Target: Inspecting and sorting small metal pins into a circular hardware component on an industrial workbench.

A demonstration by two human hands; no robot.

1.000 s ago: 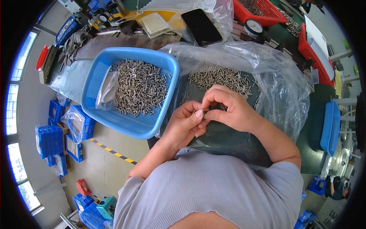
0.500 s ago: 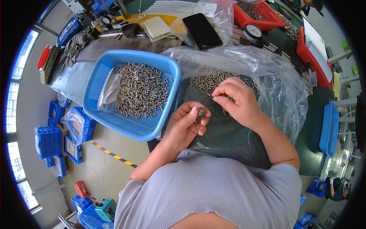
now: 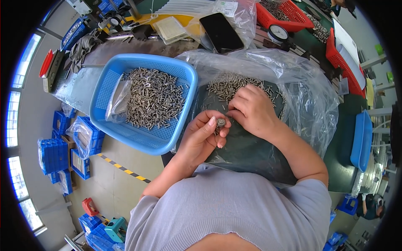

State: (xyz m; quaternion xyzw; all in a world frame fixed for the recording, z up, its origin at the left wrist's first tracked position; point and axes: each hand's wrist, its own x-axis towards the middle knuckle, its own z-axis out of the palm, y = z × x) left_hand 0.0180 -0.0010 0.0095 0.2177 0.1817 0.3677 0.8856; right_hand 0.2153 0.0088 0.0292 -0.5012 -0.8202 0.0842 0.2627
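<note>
Your left hand (image 3: 201, 136) held a small round metal part (image 3: 220, 122). Your right hand (image 3: 251, 109) pinched at the loose screws (image 3: 234, 85), many still left. The blue basket (image 3: 104, 85) was already quite full.

Cluttered workbench (image 3: 100, 50) with blue basket (image 3: 104, 88), clear plastic bag (image 3: 301, 83), black phone (image 3: 221, 32), perhaps a dial gauge (image 3: 278, 32).

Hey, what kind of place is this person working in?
Likely a factory sorting or assembly bench: a blue basket full of small metal parts, more loose parts on plastic sheeting, and stacked blue bins on the floor.
</note>
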